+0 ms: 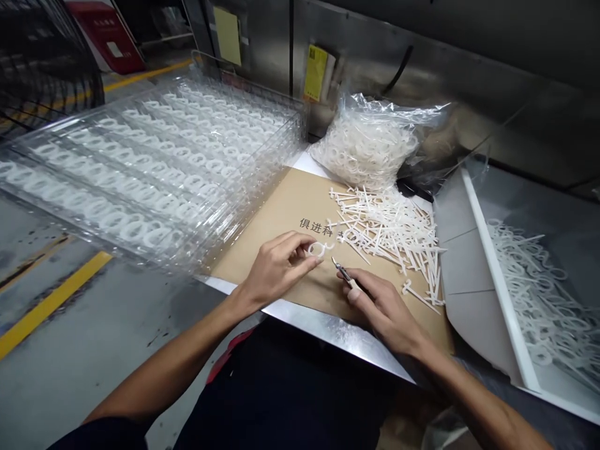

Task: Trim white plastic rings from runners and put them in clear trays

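Note:
Between the thumb and fingers of my left hand (280, 265) is a small white plastic ring (316, 250), with a short curved piece at its right side. My right hand (382, 306) is closed around a pair of nippers (345, 274), whose metal tip points up and left toward the ring, a small gap apart from it. Both hands are over a brown cardboard sheet (262, 231) with printed characters. Just beyond my right hand lies a loose pile of white plastic sprue pieces (389, 228).
Stacked clear trays (140, 165) filled with rows of white rings stand at the left. A clear bag (370, 144) of white rings sits at the back. On the right, a white bin (499, 294) holds ring parts with sprues. The metal table edge (337, 334) runs in front of me.

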The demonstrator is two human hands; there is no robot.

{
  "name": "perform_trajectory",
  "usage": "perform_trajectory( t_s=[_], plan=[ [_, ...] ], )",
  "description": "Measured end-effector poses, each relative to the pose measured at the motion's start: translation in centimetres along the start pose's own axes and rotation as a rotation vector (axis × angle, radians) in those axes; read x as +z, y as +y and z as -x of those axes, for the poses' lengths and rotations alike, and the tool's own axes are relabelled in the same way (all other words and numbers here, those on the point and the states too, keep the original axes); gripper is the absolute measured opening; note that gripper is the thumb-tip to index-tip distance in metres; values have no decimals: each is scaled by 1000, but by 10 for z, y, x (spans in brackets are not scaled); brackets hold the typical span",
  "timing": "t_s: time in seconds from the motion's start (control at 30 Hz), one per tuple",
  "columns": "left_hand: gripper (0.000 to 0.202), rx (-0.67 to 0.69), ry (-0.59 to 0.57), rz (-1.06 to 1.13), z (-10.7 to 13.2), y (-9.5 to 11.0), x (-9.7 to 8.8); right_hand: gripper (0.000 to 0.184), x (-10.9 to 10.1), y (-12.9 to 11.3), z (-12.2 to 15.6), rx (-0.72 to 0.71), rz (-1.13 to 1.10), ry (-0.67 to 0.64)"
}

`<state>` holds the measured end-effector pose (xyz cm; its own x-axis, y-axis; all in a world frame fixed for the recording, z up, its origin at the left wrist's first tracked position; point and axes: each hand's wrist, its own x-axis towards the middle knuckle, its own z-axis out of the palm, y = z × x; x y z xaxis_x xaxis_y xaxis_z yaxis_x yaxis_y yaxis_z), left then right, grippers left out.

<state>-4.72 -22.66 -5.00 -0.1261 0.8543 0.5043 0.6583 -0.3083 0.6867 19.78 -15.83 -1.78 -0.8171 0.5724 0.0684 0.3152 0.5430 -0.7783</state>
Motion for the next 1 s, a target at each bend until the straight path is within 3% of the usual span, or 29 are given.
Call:
perform_trajectory(
  t_s=[0.1, 0.37, 1.0],
  plan=[
    [17, -48, 58, 24, 10, 5, 4, 30, -6, -13, -6, 182, -153, -145],
    [19, -79, 143, 55, 19, 3, 12, 38, -7, -9, -15, 308, -392, -268],
    [22, -15, 120, 21, 17, 8, 10, 34, -4, -11, -10, 316, -365, -206]
  ],
)
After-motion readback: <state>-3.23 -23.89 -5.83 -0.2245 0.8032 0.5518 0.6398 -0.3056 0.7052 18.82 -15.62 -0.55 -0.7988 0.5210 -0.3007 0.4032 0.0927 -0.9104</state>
